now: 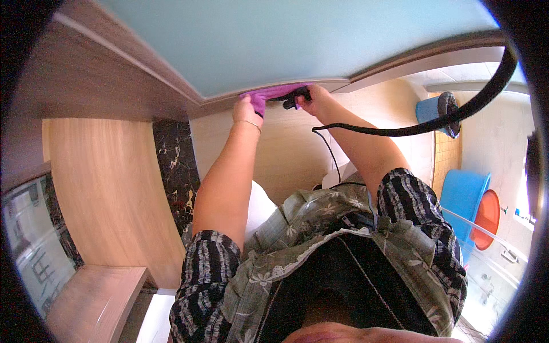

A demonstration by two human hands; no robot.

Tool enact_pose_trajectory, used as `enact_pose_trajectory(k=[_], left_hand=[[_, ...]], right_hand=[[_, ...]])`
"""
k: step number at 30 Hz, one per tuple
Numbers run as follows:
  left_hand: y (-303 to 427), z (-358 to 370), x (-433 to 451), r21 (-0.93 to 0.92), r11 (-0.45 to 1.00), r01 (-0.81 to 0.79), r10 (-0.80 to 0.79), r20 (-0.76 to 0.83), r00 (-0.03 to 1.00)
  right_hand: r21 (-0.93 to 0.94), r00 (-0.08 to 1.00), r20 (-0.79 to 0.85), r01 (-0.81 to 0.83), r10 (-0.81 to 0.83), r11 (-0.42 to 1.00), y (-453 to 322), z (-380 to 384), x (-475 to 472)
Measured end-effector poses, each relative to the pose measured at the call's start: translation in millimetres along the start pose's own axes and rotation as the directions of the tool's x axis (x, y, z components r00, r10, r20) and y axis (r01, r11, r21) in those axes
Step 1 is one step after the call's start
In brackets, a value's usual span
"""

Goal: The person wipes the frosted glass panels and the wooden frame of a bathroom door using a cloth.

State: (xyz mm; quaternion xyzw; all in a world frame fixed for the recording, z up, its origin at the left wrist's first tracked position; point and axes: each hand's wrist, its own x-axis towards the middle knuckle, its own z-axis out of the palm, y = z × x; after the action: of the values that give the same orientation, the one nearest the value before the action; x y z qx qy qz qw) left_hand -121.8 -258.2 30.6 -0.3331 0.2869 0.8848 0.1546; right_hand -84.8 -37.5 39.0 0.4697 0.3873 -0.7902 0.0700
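Observation:
A purple cloth [279,91] stretches between my two hands along the brown frame [223,102] of a large panel with a pale blue face [291,43]. My left hand [246,110] grips the cloth's left end, and a thin bracelet circles that wrist. At the right end, my right hand [314,100] is closed on the cloth and bunched black material [291,101]. What the black material is cannot be made out. My fingertips are partly hidden by the cloth.
A black cable [429,125] loops across the right side, in front of my right forearm. Beyond it are a blue bin with a black liner [429,108], a blue basin [463,197] and a red basin [487,219]. Wood-grain boards [111,184] and a dark marbled strip [173,163] lie left.

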Motion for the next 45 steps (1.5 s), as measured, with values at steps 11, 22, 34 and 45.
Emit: enact_pose_trajectory(k=[11, 22, 34, 45], left_hand=[[107.6, -30.8, 11.0, -0.324, 0.914, -0.243, 0.192, -0.184, 0.964], [184.9, -91.5, 12.5, 0.431, 0.778, -0.457, 0.473, 0.077, 0.877], [83.9, -19.3, -27.1, 0.007, 0.974, -0.227, 0.224, -0.183, 0.957], [20.8, 13.1, -65.3, 0.338, 0.903, -0.267, 0.285, -0.002, 0.959]], right_hand=[[-0.014, 0.991, -0.007, -0.132, 0.132, 0.991, 39.8, 131.1, -56.0], [0.03, 0.973, 0.118, -0.204, 0.199, 0.979, 70.2, 220.7, -109.0], [-0.764, 0.883, 0.405, 0.469, -0.237, 0.442, 61.2, 119.8, -10.2], [-0.353, 0.981, -0.085, 0.136, -0.176, 0.926, -12.2, 27.9, -78.7]])
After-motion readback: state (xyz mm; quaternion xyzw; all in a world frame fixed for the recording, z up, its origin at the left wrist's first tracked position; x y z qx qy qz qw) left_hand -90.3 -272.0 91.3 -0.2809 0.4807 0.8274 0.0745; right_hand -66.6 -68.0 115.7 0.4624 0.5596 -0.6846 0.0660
